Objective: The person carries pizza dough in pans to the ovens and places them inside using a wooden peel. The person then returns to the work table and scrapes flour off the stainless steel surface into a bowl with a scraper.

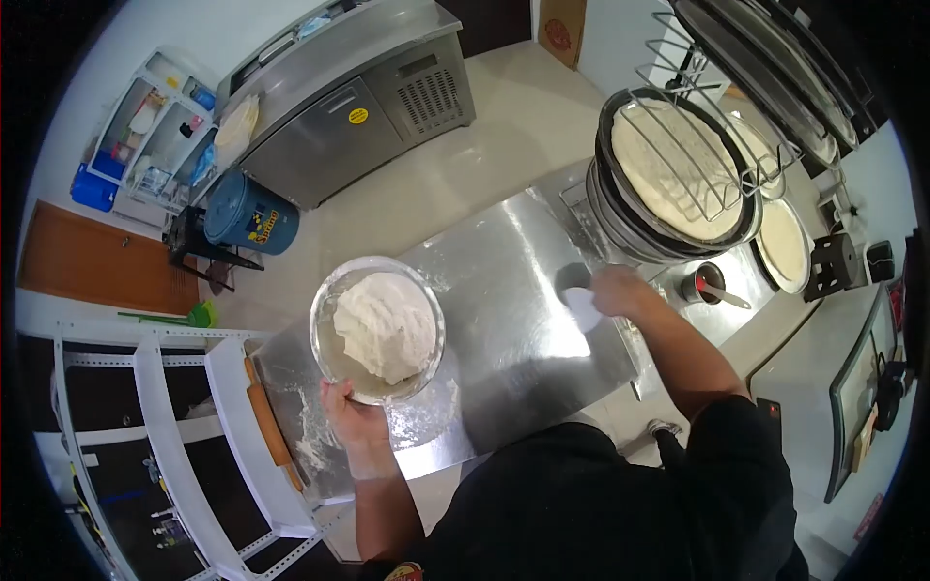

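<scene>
A metal bowl with a large mound of white flour stands on the left part of the steel table. My left hand grips its near rim, with the thumb up against the edge. Over the right part of the table, my right hand is closed on a white, flat, rounded scraper. The fingers round the scraper are partly hidden, and it casts a reflection in the steel. Loose flour lies on the table beside the bowl.
A rolling pin lies along the table's left end. To the right are stacked pans with flat dough, a wire rack and a metal pot with red sauce and a utensil. White shelving borders the left.
</scene>
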Demonstrator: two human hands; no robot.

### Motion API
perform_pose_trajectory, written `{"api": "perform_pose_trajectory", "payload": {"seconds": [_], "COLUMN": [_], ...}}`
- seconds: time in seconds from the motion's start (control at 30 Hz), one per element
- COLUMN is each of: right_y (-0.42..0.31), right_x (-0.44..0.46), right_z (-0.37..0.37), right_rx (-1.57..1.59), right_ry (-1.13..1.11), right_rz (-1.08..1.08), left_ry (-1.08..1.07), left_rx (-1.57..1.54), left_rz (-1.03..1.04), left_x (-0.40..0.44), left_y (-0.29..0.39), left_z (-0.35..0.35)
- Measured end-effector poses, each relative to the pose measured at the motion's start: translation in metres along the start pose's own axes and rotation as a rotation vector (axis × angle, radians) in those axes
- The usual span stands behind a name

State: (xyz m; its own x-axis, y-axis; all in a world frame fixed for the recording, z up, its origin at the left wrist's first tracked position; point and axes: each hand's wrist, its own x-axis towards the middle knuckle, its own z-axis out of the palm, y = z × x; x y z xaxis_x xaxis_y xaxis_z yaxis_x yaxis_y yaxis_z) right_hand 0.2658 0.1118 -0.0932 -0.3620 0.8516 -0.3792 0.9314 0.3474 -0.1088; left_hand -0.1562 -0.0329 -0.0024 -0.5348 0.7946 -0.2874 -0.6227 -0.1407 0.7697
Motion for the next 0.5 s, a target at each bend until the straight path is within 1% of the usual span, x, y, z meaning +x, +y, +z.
{"api": "perform_pose_trajectory", "payload": {"seconds": [0.07, 0.1, 0.13, 0.17, 0.2, 0.23, 0.3, 0.33, 0.37, 0.4, 0.43, 0.5], "right_y": [-0.025, -0.05, -0.086, -0.118, -0.143, -0.138, -0.103, -0.067, -0.029, -0.002, 0.011, 0.031], "right_x": [0.007, 0.016, 0.018, 0.01, -0.001, -0.005, -0.015, -0.015, -0.014, -0.018, -0.021, -0.016], "right_z": [0.016, 0.037, 0.043, 0.046, 0.032, 0.033, 0.039, 0.034, 0.031, 0.029, 0.007, 0.014], "right_rx": [0.174, 0.184, 0.191, 0.244, 0.293, 0.295, 0.411, 0.004, 0.207, 0.029, -0.024, 0.015], "right_ry": [0.078, -0.002, -0.077, -0.121, -0.162, -0.16, 0.214, 0.031, 0.112, 0.105, -0.063, -0.057], "right_rz": [-0.274, -0.315, -0.354, -0.281, -0.211, -0.21, -0.231, -0.241, -0.12, 0.139, 0.258, 0.257], "left_ry": [-0.011, -0.028, -0.051, -0.053, -0.049, -0.043, -0.032, -0.034, -0.045, -0.062, -0.077, -0.069], "left_rx": [0.007, -0.002, -0.015, -0.013, 0.019, 0.054, 0.093, 0.071, 0.046, 0.018, 0.01, 0.0], "left_rz": [-0.036, -0.064, -0.091, -0.1, -0.084, -0.063, -0.032, -0.029, -0.03, -0.033, -0.038, -0.045], "left_x": [0.005, 0.008, 0.01, 0.01, 0.011, 0.012, 0.01, 0.006, 0.002, 0.0, -0.003, -0.011], "left_y": [-0.003, -0.004, -0.005, -0.007, -0.006, -0.004, 0.008, 0.014, 0.019, 0.024, 0.031, 0.046], "left_z": [-0.002, -0.003, -0.005, -0.006, -0.008, -0.012, -0.022, -0.026, -0.027, -0.028, -0.032, -0.046]}}
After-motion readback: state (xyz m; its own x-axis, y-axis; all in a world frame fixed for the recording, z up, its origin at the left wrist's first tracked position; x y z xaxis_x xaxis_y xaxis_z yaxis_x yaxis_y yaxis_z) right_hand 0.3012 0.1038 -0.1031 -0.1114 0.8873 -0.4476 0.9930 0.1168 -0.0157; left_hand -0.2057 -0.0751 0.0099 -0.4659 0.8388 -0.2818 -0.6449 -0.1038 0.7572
